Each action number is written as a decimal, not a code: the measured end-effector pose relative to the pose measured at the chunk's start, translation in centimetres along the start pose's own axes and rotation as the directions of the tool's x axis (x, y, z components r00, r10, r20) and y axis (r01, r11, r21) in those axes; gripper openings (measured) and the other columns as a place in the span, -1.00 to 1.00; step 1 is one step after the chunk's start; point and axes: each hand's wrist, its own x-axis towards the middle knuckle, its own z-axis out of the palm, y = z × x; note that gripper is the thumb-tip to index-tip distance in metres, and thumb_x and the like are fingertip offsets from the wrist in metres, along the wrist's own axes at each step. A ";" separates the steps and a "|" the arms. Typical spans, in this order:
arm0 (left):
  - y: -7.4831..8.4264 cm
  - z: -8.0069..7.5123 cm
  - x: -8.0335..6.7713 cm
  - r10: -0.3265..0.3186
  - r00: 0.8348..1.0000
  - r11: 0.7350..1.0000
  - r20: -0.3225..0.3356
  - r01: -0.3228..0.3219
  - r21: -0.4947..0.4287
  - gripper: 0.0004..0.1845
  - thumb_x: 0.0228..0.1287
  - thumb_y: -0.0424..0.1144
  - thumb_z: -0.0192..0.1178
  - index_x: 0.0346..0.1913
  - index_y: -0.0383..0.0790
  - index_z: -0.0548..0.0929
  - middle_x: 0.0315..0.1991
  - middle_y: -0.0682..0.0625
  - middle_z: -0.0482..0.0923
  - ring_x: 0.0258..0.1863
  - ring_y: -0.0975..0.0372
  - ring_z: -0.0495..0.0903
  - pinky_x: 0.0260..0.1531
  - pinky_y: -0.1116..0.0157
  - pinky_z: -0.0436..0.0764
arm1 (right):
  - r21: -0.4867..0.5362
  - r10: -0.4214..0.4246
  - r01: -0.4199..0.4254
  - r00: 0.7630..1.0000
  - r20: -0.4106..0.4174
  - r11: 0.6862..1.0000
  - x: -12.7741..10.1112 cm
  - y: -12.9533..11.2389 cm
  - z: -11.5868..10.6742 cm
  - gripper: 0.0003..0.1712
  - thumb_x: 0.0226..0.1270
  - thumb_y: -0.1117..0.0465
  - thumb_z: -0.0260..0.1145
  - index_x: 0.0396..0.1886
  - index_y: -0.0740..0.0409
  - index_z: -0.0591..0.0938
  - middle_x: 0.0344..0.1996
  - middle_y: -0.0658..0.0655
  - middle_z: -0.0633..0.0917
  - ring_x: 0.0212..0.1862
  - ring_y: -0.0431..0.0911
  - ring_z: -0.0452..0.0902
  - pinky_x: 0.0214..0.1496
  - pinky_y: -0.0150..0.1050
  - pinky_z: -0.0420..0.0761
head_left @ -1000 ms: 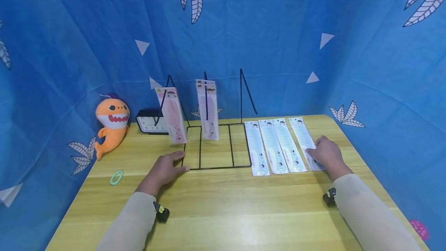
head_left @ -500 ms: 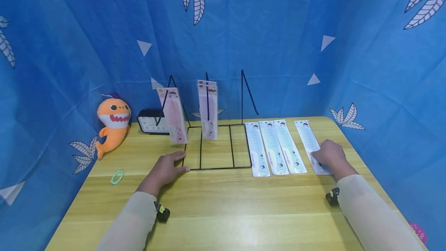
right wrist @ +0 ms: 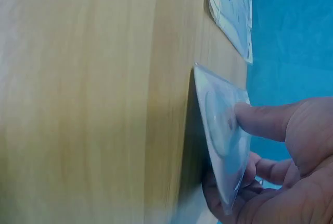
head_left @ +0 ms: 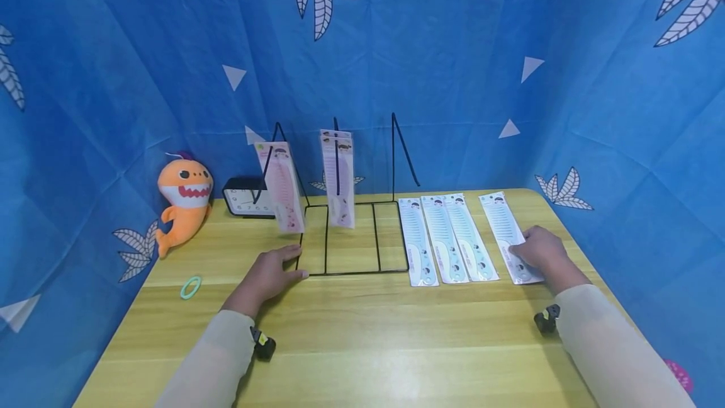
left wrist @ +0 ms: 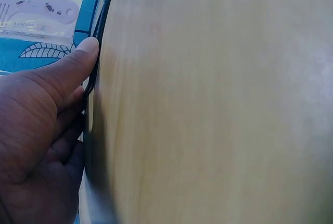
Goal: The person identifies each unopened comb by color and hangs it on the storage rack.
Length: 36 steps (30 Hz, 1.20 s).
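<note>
Rightmost comb packet (head_left: 511, 238) lies on the desk (head_left: 362, 332) near its right edge, set slightly apart from three like packets (head_left: 444, 239) in a row beside the wire rack (head_left: 351, 238). My right hand (head_left: 538, 250) covers its near end; in the right wrist view my fingers (right wrist: 260, 122) pinch that end, thumb on top, others beneath, the edge lifted off the wood. My left hand (head_left: 269, 276) rests at the rack's front left corner, fingers relaxed, thumb (left wrist: 78, 60) against the black wire. Two pink packets (head_left: 281, 186) stand upright in the rack. Further left: small clock (head_left: 245, 197), orange plush shark (head_left: 181, 200), green ring (head_left: 190, 288).
</note>
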 end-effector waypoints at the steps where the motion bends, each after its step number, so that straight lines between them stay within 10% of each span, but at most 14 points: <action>1: 0.0 0.0 0.0 0.001 1.000 1.000 -0.001 -0.001 0.001 -0.27 0.49 -0.02 0.45 0.62 -0.09 0.49 0.69 -0.01 0.33 0.72 -0.11 0.21 0.71 -0.18 0.24 | -0.001 -0.007 0.007 1.000 -0.003 1.000 0.0 0.1 -0.1 -0.39 0.64 0.17 0.26 0.41 0.57 0.42 0.14 0.53 0.61 0.05 0.28 0.58 0.00 0.07 0.68; 14: -0.1 -0.1 0.3 -0.002 1.000 1.000 0.004 0.002 0.004 -0.26 0.49 0.00 0.45 0.63 -0.06 0.48 0.70 -0.01 0.32 0.72 -0.09 0.21 0.72 -0.17 0.24 | 0.035 -0.124 0.127 0.990 -0.070 0.991 -0.6 0.9 -1.2 -0.55 0.63 0.30 0.04 0.36 0.49 0.47 0.13 0.54 0.61 0.06 0.31 0.58 -0.06 0.04 0.67; 21: -0.1 -0.1 0.4 0.018 1.000 1.000 -0.007 -0.018 0.014 -0.27 0.48 -0.03 0.47 0.61 -0.11 0.50 0.68 -0.04 0.36 0.71 -0.12 0.24 0.70 -0.18 0.27 | 0.128 -0.328 0.349 0.931 -0.161 0.928 -2.8 -1.5 -1.7 -0.63 0.78 0.21 -0.01 0.35 0.35 0.41 0.18 0.49 0.60 0.10 0.32 0.63 -0.12 -0.05 0.68; 28: -0.1 0.0 0.3 0.019 1.000 1.000 -0.006 -0.018 0.011 -0.27 0.47 -0.04 0.47 0.60 -0.13 0.51 0.67 -0.06 0.37 0.70 -0.12 0.25 0.70 -0.18 0.28 | 0.471 -0.546 0.536 0.828 -0.129 0.701 -5.9 -4.8 -1.0 -0.79 0.85 0.22 -0.04 0.19 0.30 0.29 0.32 0.37 0.45 0.42 0.43 0.53 0.27 0.16 0.81; 36: -0.2 0.1 0.2 0.007 1.000 1.000 -0.005 -0.007 0.002 -0.25 0.47 -0.02 0.47 0.61 -0.11 0.49 0.68 -0.04 0.35 0.71 -0.12 0.22 0.70 -0.19 0.26 | 0.769 -0.742 0.501 0.669 -0.054 0.396 -9.2 -7.6 2.1 -0.91 0.80 0.30 0.06 0.12 0.18 0.36 0.41 0.00 0.49 0.38 -0.16 0.53 0.24 -0.22 0.80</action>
